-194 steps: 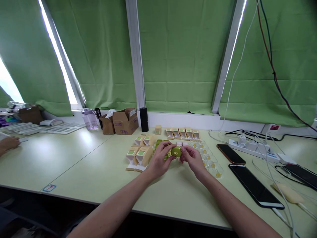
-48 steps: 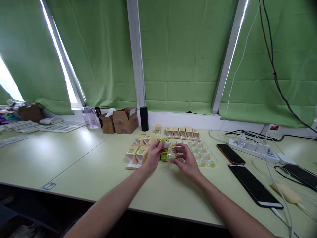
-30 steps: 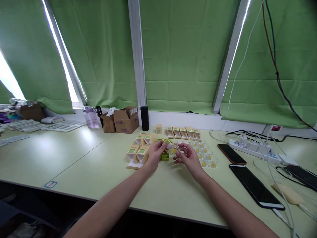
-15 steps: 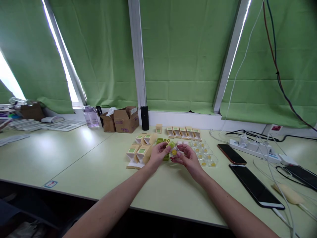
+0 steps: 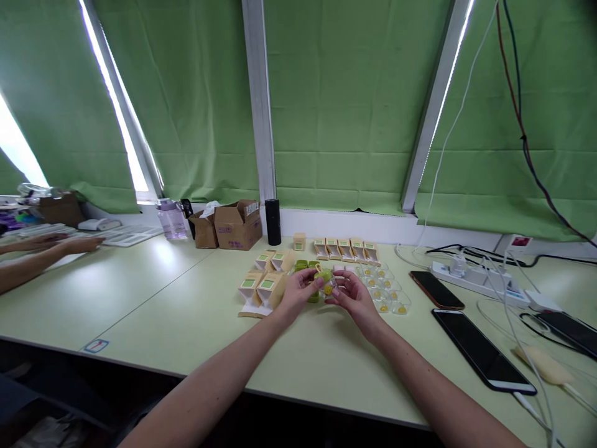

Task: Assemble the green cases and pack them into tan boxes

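Both hands met above the table [image 5: 140, 311]: the left hand [image 5: 298, 292] pinched a small green case [image 5: 323, 275], the right hand [image 5: 353, 297] gripped a clear blister pack [image 5: 330, 287] with a yellow dot against it. Seemingly a fitting-together step; next called for careful alignment between fingertips.

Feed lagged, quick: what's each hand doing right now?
Left hand: closed on the green piece.
Right hand: closed on the clear shell, pressed against the green piece.
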The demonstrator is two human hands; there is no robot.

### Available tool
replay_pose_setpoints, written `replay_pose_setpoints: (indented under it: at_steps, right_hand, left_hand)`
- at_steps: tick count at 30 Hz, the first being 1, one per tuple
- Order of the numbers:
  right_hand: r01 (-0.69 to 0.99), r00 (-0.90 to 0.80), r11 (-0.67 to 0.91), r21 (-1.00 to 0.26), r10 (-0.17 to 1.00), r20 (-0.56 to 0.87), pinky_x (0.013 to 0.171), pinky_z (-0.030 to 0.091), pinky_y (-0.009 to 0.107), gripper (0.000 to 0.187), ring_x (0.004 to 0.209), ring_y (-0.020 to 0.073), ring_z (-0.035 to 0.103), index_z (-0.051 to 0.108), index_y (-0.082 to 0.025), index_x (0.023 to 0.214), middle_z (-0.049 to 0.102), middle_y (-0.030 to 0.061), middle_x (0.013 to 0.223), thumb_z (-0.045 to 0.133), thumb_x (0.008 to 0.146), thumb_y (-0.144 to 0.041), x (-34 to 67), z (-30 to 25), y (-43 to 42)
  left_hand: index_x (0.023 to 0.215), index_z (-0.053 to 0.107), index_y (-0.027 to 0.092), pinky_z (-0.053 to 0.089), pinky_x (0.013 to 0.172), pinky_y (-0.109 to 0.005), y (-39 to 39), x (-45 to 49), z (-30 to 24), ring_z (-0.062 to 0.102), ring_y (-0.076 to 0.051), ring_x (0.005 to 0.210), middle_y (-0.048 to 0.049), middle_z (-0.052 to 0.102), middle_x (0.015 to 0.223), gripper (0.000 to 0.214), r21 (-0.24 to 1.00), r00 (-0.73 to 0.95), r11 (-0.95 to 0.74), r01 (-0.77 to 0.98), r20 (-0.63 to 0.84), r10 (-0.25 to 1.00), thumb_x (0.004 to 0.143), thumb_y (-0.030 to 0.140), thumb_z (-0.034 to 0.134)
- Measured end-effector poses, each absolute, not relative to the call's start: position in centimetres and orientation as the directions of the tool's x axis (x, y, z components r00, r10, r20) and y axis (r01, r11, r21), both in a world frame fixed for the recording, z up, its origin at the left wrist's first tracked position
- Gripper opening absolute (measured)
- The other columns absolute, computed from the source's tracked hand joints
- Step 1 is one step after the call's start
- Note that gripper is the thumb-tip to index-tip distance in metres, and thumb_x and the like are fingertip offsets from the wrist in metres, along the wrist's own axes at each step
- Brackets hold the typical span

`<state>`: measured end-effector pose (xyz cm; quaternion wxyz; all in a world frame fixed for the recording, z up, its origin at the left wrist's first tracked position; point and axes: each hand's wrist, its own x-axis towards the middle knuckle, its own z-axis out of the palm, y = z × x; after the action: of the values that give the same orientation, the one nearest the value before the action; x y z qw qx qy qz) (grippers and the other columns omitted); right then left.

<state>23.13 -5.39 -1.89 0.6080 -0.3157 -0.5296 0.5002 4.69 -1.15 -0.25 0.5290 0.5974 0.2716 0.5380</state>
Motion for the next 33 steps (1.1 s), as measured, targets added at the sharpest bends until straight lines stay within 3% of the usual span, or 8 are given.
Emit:
replay_pose_setpoints:
  at_steps: [6, 15, 21, 33]
  right_hand:
    - [-0.239, -0.086, 0.337, -0.911, 0.927, 0.366, 0.092, 0.067, 0.051, 0.061, 0.094, 0.0237, 0.075, 0.064, -0.030, 0.120, 0.070, 0.0041, 0.108, 0.095, 0.073, -0.053, 22.92, -2.02, -5.30]
    - [-0.163, -0.094, 0.392, -0.905, 0.907, 0.410, 0.088, 0.066, 0.045, 0.060, 0.091, 0.0205, 0.073, 0.062, -0.033, 0.131, 0.066, 0.0066, 0.125, 0.089, 0.080, -0.049, 22.64, -2.29, -5.50]
    - [-0.127, -0.098, 0.410, -0.903, 0.901, 0.423, 0.090, 0.065, 0.044, 0.058, 0.090, 0.0196, 0.072, 0.063, -0.033, 0.132, 0.064, 0.0063, 0.125, 0.086, 0.083, -0.053, 22.51, -2.18, -5.66]
    - [-0.147, -0.112, 0.408, -0.901, 0.898, 0.425, 0.089, 0.063, 0.040, 0.052, 0.090, 0.0185, 0.071, 0.066, -0.033, 0.128, 0.062, 0.0051, 0.124, 0.087, 0.084, -0.051, 22.63, -2.03, -5.61]
  left_hand:
    - [0.102, 0.080, 0.018, 0.052, 0.078, -0.030, -1.24, 4.69, -0.28, 0.069, -0.023, 0.087, -0.0077, 0.077, 0.096, 0.043, 0.919, 0.290, -0.295, -0.260, 0.366, 0.884, 0.076, 0.049, 0.094]
    - [0.102, 0.081, 0.018, 0.050, 0.074, -0.029, -1.44, 4.62, -0.09, 0.067, -0.022, 0.084, -0.0061, 0.074, 0.093, 0.045, 0.917, 0.317, -0.305, -0.256, 0.378, 0.870, 0.074, 0.050, 0.095]
    - [0.107, 0.080, 0.017, 0.051, 0.080, -0.030, -1.33, 4.52, -0.41, 0.069, -0.023, 0.091, -0.0087, 0.076, 0.101, 0.048, 0.926, 0.320, -0.276, -0.259, 0.352, 0.880, 0.074, 0.048, 0.095]
    - [0.112, 0.078, 0.016, 0.051, 0.076, -0.029, -1.02, 4.40, -0.85, 0.069, -0.022, 0.088, -0.0089, 0.075, 0.101, 0.054, 0.931, 0.327, -0.299, -0.207, 0.354, 0.876, 0.076, 0.053, 0.093]
